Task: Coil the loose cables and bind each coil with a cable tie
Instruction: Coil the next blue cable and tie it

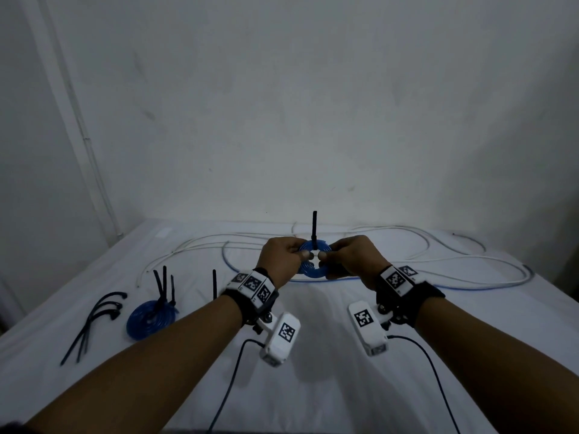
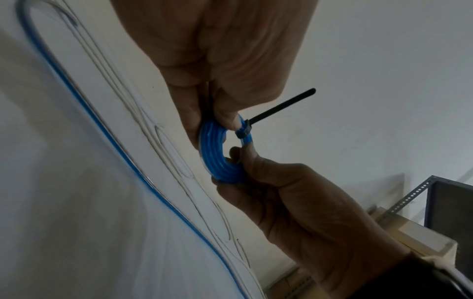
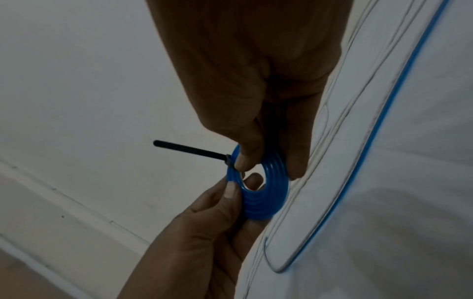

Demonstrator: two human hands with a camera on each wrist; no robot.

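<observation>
Blue cable coil (image 1: 313, 261) is held up above the bed (image 1: 313, 386), between both hands, roughly at the middle of the head view. The left hand (image 1: 280, 261) pinches the coil's left side between thumb and fingers, and the right hand (image 1: 351, 260) pinches the opposite side the same way, so each hand is clamped on the coil. Gripping from 2 sides probably keeps the flat spiral of turns from springing apart while the binding is checked or tightened. A black cable tie (image 2: 258, 121) is already cinched around the far part of the ring, its head sitting on the turns and its free tail pointing up and away from the person. In the right wrist view the right thumb presses right beside the tie's head.

Off to the left on the bed lies a second blue coil (image 1: 150, 317) with several tie tails standing up from it, which looks already bound. Spare black cable ties (image 1: 94, 324) lie just left of it, within easy reach. Loose white and blue cables (image 1: 438, 261) sprawl across the far side of the bed, so more coiling seems to remain.
</observation>
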